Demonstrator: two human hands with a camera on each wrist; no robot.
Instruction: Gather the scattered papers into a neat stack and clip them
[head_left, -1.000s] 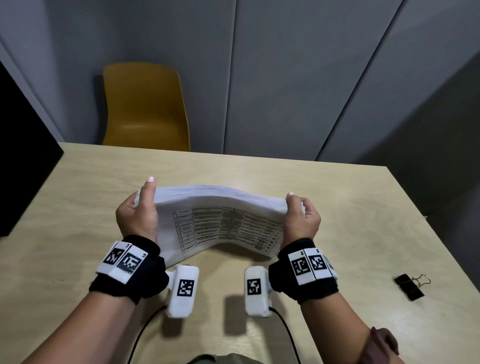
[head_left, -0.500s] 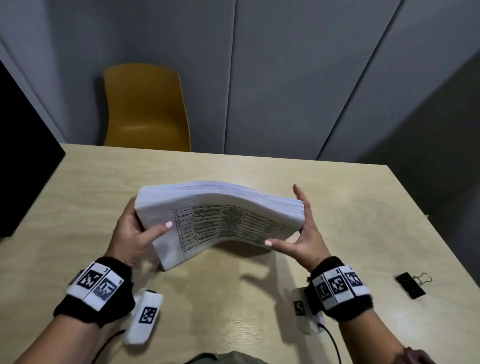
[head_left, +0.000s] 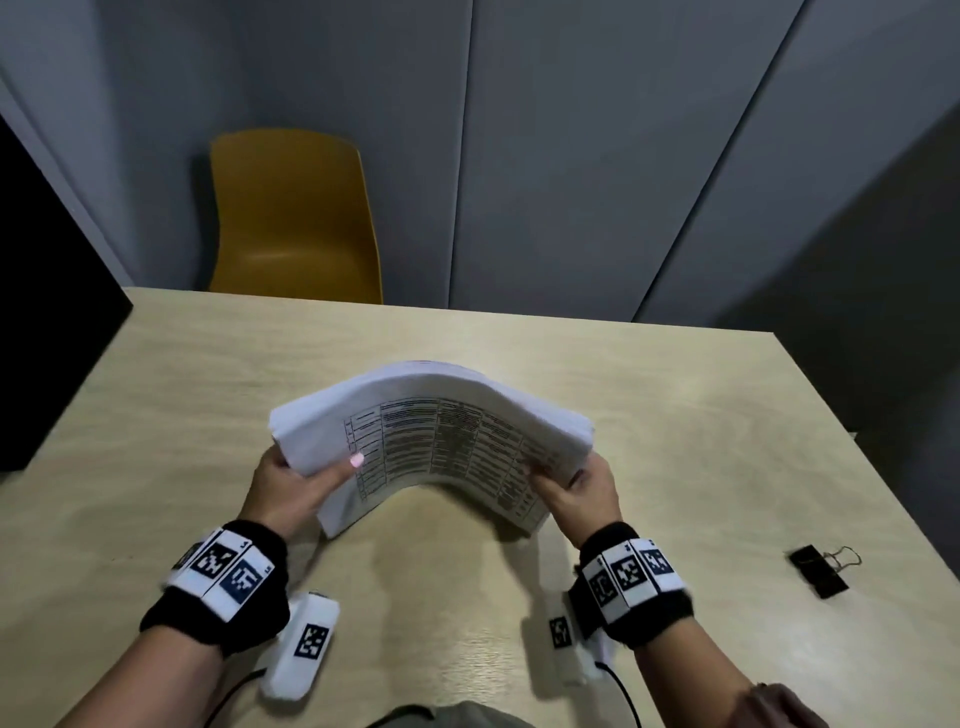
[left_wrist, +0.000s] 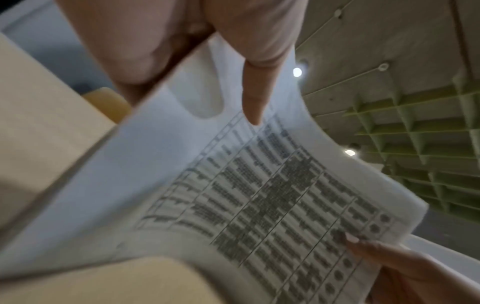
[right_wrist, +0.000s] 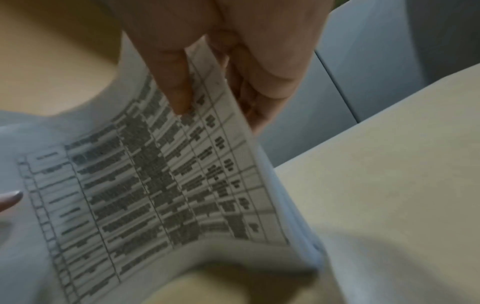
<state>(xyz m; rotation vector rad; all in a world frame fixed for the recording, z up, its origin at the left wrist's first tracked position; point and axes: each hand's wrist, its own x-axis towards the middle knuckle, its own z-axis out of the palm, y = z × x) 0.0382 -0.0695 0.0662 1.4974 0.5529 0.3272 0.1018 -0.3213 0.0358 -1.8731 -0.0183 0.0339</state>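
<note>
A thick stack of white papers with a printed table on its near face arches upward above the wooden table, its lower edge touching the tabletop. My left hand grips the stack's left end, thumb across the printed face. My right hand pinches the right end, thumb on the front and fingers behind. In the left wrist view the thumb lies on the printed sheet. From the right wrist, the printed sheet bends between thumb and fingers. A black binder clip lies on the table at the right.
A yellow chair stands behind the table's far edge, before grey wall panels. A black object stands at the table's left side. Bare tabletop lies between my forearms.
The stack has turned more upright and arched higher. My hands shifted from cupping its sides to gripping its lower corners, and my wrists moved closer together.
</note>
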